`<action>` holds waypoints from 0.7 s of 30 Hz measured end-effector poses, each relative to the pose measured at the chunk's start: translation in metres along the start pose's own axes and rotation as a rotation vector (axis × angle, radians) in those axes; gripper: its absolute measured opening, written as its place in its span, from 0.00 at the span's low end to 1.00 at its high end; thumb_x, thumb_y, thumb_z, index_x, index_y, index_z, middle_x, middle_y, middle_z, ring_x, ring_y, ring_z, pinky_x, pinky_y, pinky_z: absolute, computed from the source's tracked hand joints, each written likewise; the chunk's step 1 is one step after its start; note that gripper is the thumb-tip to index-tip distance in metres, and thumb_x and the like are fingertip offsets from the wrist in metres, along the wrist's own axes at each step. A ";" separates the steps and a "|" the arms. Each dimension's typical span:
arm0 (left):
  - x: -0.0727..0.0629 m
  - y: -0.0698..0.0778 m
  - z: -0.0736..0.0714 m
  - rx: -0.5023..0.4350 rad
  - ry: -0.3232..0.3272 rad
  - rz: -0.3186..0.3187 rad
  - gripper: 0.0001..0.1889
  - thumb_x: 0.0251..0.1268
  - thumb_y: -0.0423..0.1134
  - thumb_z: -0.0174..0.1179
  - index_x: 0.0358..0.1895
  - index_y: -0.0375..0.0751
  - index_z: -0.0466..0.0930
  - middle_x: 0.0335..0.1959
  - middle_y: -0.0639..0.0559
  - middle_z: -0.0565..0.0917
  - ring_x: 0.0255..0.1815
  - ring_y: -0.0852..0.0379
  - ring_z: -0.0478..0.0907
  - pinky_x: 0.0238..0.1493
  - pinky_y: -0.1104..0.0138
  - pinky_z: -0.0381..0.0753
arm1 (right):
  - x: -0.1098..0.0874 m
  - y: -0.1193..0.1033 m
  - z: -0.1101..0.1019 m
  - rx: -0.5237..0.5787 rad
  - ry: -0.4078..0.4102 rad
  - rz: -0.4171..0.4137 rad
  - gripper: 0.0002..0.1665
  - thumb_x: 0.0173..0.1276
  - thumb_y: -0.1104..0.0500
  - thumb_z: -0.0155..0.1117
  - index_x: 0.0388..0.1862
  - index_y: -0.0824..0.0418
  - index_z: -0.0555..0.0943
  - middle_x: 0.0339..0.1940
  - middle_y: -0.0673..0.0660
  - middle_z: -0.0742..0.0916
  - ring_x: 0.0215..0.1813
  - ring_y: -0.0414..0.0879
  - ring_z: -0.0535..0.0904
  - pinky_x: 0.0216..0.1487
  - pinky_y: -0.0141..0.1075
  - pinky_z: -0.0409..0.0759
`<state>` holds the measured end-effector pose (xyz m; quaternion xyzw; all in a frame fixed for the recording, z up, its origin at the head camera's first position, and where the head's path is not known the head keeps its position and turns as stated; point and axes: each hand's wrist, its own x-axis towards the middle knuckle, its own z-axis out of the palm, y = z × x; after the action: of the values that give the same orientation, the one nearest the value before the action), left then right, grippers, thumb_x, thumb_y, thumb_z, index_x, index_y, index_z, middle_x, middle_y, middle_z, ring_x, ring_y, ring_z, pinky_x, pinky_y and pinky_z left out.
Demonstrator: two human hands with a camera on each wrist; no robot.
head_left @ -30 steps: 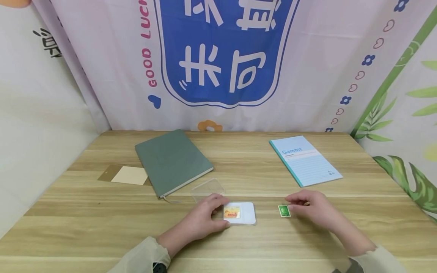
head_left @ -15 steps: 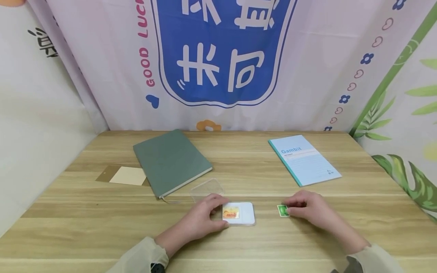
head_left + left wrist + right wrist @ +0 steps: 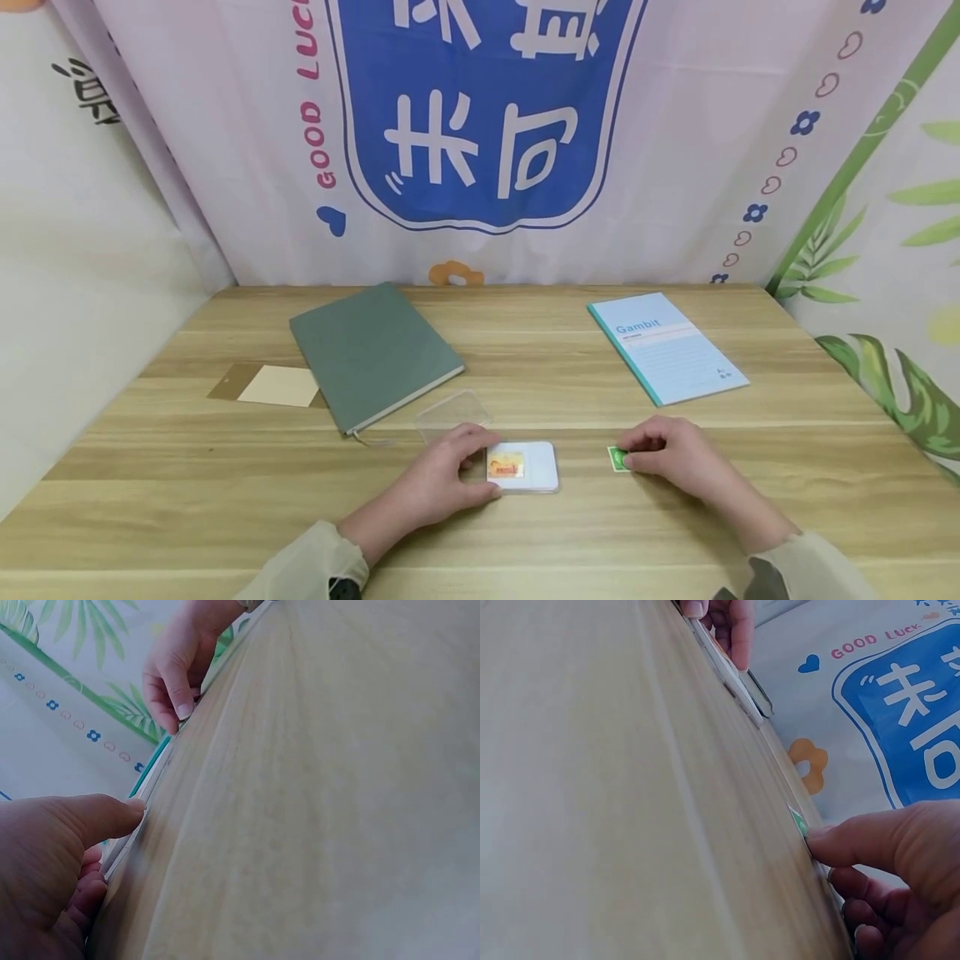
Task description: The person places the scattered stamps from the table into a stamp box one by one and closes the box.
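My left hand (image 3: 446, 479) grips the left end of a shallow clear case (image 3: 545, 468) lying on the table, thumb on the near edge and fingers on the far edge. Inside is a white card bearing a yellow and red stamp (image 3: 505, 465). To its right, a small green stamp (image 3: 617, 458) with a white border is on the table. The right hand (image 3: 671, 454) has its thumb and fingertips at that stamp's right part, which they hide. In the right wrist view, the thumb tip overlaps the green stamp (image 3: 799, 820).
A transparent lid (image 3: 452, 414) lies behind the left hand. Farther back are a dark green notebook (image 3: 378, 354), a brown and cream card (image 3: 277, 386) partly under it, and a light blue notebook (image 3: 667, 347) at right. A printed curtain (image 3: 675, 167) hangs behind the table.
The right hand has moved slightly left over the green stamp, so its thumb and fingers cover more of it. The left hand keeps its hold on the case.
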<state>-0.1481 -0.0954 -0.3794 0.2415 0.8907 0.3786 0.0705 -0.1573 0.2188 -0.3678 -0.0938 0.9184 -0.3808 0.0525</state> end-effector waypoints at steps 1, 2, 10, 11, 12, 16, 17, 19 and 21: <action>0.000 0.000 0.000 0.000 0.000 0.000 0.28 0.50 0.40 0.69 0.58 0.40 0.74 0.52 0.54 0.74 0.45 0.59 0.70 0.44 0.68 0.74 | 0.000 0.000 0.000 0.006 -0.001 -0.002 0.09 0.52 0.59 0.71 0.34 0.57 0.85 0.31 0.51 0.82 0.33 0.43 0.70 0.32 0.31 0.69; 0.000 0.000 0.000 0.000 -0.001 0.001 0.28 0.51 0.40 0.69 0.58 0.40 0.74 0.52 0.54 0.74 0.45 0.59 0.70 0.44 0.68 0.74 | 0.000 0.000 0.001 0.015 -0.004 0.001 0.10 0.52 0.59 0.71 0.34 0.58 0.85 0.32 0.51 0.82 0.33 0.43 0.70 0.33 0.31 0.69; -0.001 0.001 -0.001 0.009 0.006 0.004 0.28 0.50 0.40 0.69 0.57 0.40 0.75 0.51 0.54 0.75 0.44 0.59 0.70 0.44 0.69 0.73 | -0.001 -0.008 0.002 0.049 -0.010 0.029 0.10 0.52 0.62 0.71 0.35 0.60 0.84 0.33 0.53 0.82 0.35 0.44 0.70 0.34 0.31 0.70; -0.001 0.001 -0.001 0.010 0.006 0.004 0.28 0.50 0.40 0.69 0.57 0.40 0.75 0.51 0.54 0.75 0.44 0.59 0.70 0.44 0.69 0.73 | -0.001 -0.008 0.002 0.048 -0.008 0.029 0.10 0.52 0.63 0.71 0.35 0.60 0.84 0.33 0.53 0.82 0.35 0.44 0.70 0.34 0.31 0.70; -0.001 0.001 -0.001 0.012 0.005 0.004 0.28 0.50 0.40 0.69 0.57 0.40 0.75 0.51 0.54 0.75 0.44 0.59 0.71 0.44 0.69 0.73 | -0.002 -0.008 0.003 0.043 -0.006 0.029 0.10 0.52 0.63 0.71 0.35 0.60 0.84 0.33 0.53 0.82 0.35 0.44 0.70 0.34 0.31 0.70; -0.001 0.001 -0.001 0.012 0.001 0.003 0.28 0.50 0.40 0.69 0.57 0.40 0.75 0.52 0.54 0.75 0.45 0.59 0.71 0.44 0.69 0.74 | -0.001 -0.009 0.004 0.012 -0.001 0.013 0.08 0.52 0.64 0.70 0.33 0.59 0.82 0.31 0.52 0.80 0.33 0.44 0.69 0.33 0.31 0.68; -0.001 0.001 -0.001 0.011 0.000 0.003 0.28 0.50 0.40 0.69 0.57 0.40 0.75 0.52 0.54 0.75 0.45 0.59 0.71 0.44 0.69 0.74 | -0.001 -0.009 0.004 0.005 -0.001 0.007 0.08 0.52 0.65 0.69 0.32 0.58 0.81 0.30 0.52 0.80 0.33 0.44 0.69 0.33 0.31 0.68; -0.001 0.001 -0.001 0.009 0.000 0.003 0.28 0.51 0.40 0.69 0.57 0.40 0.75 0.52 0.54 0.75 0.45 0.59 0.71 0.44 0.69 0.74 | -0.001 -0.011 0.004 -0.002 -0.007 -0.007 0.07 0.52 0.66 0.68 0.31 0.58 0.80 0.28 0.51 0.79 0.31 0.44 0.69 0.31 0.30 0.68; -0.001 0.001 -0.001 0.010 0.002 0.004 0.28 0.51 0.40 0.69 0.57 0.40 0.75 0.51 0.54 0.75 0.45 0.59 0.71 0.44 0.69 0.74 | -0.001 -0.013 0.004 -0.001 -0.016 -0.018 0.07 0.53 0.67 0.67 0.30 0.58 0.78 0.27 0.51 0.78 0.30 0.44 0.69 0.30 0.30 0.68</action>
<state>-0.1474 -0.0958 -0.3775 0.2431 0.8922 0.3745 0.0678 -0.1543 0.2075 -0.3616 -0.1050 0.9172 -0.3803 0.0563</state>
